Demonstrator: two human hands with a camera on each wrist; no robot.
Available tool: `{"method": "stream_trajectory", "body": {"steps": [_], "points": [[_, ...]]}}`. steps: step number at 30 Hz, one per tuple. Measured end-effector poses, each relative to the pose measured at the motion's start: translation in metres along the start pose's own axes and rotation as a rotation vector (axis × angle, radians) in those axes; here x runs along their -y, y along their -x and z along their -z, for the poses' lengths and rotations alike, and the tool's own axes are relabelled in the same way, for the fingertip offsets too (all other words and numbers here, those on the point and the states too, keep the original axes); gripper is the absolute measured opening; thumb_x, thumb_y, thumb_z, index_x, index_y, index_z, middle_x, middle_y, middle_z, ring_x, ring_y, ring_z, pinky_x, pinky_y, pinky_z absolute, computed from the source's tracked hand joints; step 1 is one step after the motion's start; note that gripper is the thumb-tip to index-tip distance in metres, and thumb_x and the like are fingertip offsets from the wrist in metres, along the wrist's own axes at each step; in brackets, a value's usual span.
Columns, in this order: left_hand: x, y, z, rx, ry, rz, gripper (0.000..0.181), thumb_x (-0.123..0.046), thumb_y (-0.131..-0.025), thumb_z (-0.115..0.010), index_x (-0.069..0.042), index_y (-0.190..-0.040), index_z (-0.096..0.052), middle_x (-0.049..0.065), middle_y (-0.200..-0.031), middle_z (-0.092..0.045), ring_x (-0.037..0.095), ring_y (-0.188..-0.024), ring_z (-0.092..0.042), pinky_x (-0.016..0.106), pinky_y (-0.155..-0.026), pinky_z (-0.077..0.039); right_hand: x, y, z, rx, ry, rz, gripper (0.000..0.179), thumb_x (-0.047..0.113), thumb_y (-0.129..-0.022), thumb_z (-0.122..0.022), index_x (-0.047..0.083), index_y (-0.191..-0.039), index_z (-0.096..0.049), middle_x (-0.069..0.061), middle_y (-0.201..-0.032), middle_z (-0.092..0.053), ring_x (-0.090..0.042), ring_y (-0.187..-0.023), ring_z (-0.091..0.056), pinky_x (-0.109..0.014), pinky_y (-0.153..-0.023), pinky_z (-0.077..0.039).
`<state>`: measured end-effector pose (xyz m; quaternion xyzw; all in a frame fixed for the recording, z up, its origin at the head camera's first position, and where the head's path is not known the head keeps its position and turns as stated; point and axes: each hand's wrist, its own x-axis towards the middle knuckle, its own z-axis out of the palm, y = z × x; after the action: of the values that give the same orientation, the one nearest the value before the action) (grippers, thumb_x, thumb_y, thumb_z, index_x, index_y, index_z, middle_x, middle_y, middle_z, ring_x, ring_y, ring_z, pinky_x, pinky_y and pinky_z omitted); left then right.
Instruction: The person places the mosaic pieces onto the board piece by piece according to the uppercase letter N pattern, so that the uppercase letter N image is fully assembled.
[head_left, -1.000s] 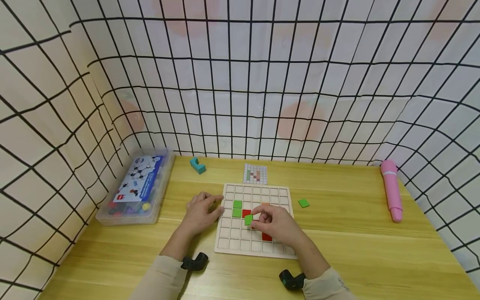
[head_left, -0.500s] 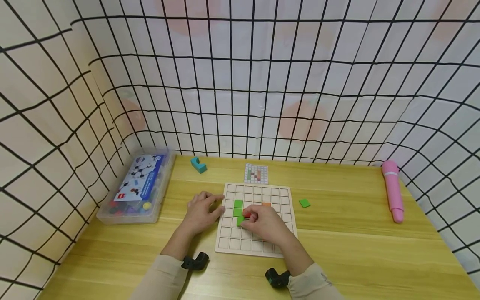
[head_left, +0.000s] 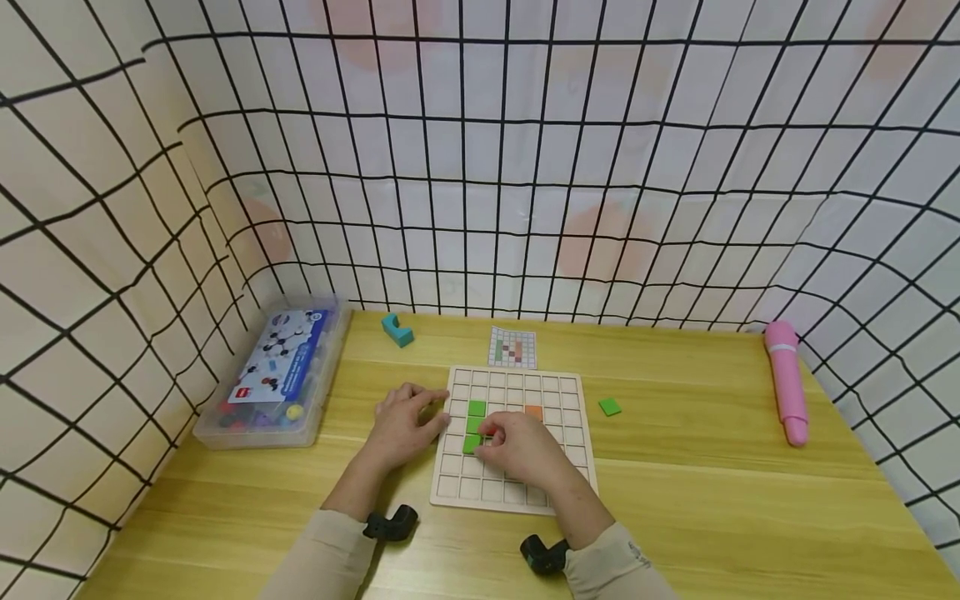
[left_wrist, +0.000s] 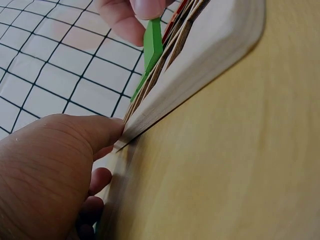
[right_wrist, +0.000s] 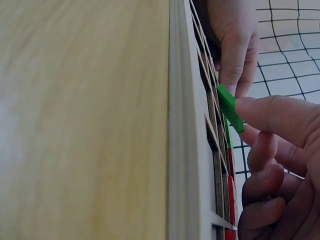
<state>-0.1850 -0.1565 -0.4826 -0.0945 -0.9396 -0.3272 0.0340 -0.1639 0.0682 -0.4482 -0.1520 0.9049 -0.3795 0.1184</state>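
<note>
My right hand pinches a green square tile between thumb and fingers over the left part of a wooden grid board. In the right wrist view that green tile is tilted, its lower edge close to the board's cells. Two green tiles lie in cells just above it, and an orange tile sits further right. Red tiles show partly behind the right hand. My left hand rests at the board's left edge; in the left wrist view its thumb touches that edge.
A loose green tile lies right of the board. Behind the board is a small pattern card. A clear plastic box and a teal block stand left, a pink cylinder far right. Grid-patterned cloth surrounds the table.
The right hand has moved left across the board with the green tile, down to the cell below the two green tiles. The left hand has stayed at the board's edge.
</note>
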Motion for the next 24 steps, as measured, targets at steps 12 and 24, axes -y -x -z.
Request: {"method": "stream_trajectory", "body": {"steps": [12,24], "points": [[0.0008,0.0003,-0.0011,-0.016,-0.011,-0.009,0.039,-0.032,-0.096,-0.070,-0.022,-0.133,-0.069,0.006,-0.116,-0.062,0.028,-0.111,-0.053,0.053,-0.100,-0.032,0.0007,0.0004,-0.0013,-0.003,0.022,-0.022,0.019,0.022,-0.087,-0.078,0.014,-0.104,-0.074,0.005,-0.069,-0.055,-0.012,-0.063,-0.050,-0.027,-0.058,-0.039],[0.0005,0.0003,-0.0004,0.001,-0.010,0.004,0.040,-0.034,-0.096,-0.070,-0.023,-0.135,-0.068,0.006,-0.118,-0.060,0.028,-0.113,-0.052,0.054,-0.104,-0.031,-0.0037,0.0026,0.0067,-0.024,0.015,-0.048,0.020,0.023,-0.088,-0.078,0.017,-0.107,-0.075,0.004,-0.072,-0.058,-0.012,-0.060,-0.052,-0.027,-0.056,-0.040]]}}
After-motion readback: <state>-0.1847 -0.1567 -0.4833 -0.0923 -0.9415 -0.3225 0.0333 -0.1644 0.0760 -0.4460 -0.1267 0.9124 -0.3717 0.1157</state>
